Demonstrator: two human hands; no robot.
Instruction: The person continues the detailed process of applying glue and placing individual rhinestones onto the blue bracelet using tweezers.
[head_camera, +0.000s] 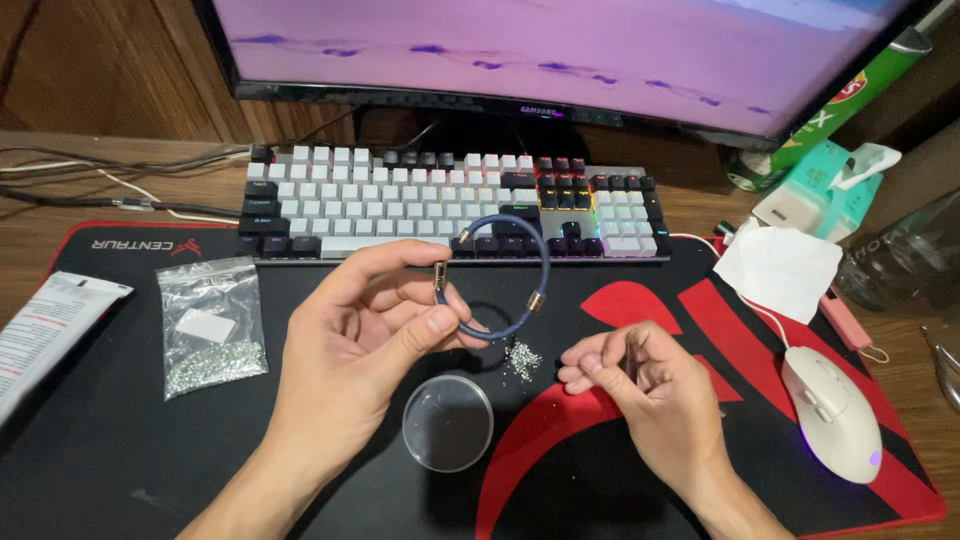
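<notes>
Dark desk mat covers our wooden table (60, 200). Our left hand (360, 330) pinches the blue cord bracelet (510, 275) just before the keyboard (400, 200); our right hand (630, 375) curls shut, contents hidden, beside loose silver beads (522, 358). We should keep the open end steady.

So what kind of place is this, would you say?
Most likely a home computer desk used for small craft work: a keyboard and monitor behind, a mouse, and a left hand holding a blue bracelet.
</notes>
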